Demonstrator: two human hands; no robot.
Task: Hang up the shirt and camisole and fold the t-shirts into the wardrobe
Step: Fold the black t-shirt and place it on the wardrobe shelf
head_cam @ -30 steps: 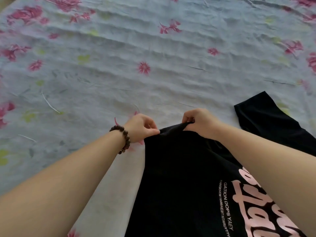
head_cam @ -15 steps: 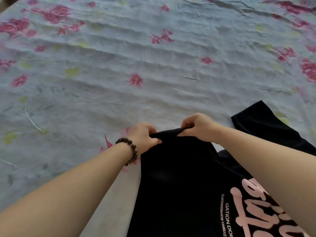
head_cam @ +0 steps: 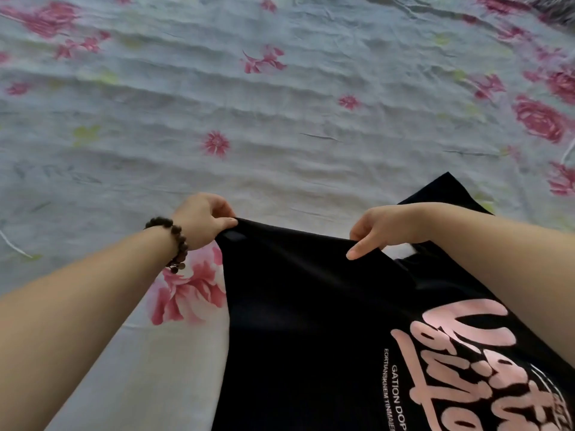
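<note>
Black t-shirt point(head_cam: 311, 321) lying at 5 o'clock on the floral bedsheet point(head_cam: 280, 119), its far edge pinched by the left hand point(head_cam: 202, 219) and by the right hand point(head_cam: 382, 228) at either end; an uneven pull would likely skew the fold or bunch the sleeve point(head_cam: 435, 194) at 2 o'clock.

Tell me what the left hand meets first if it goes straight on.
Probably just the sheet: the left hand, pinching the t-shirt by its edge, points away across it, and nothing else lies in that line. Its height above the sheet is unclear.
</note>
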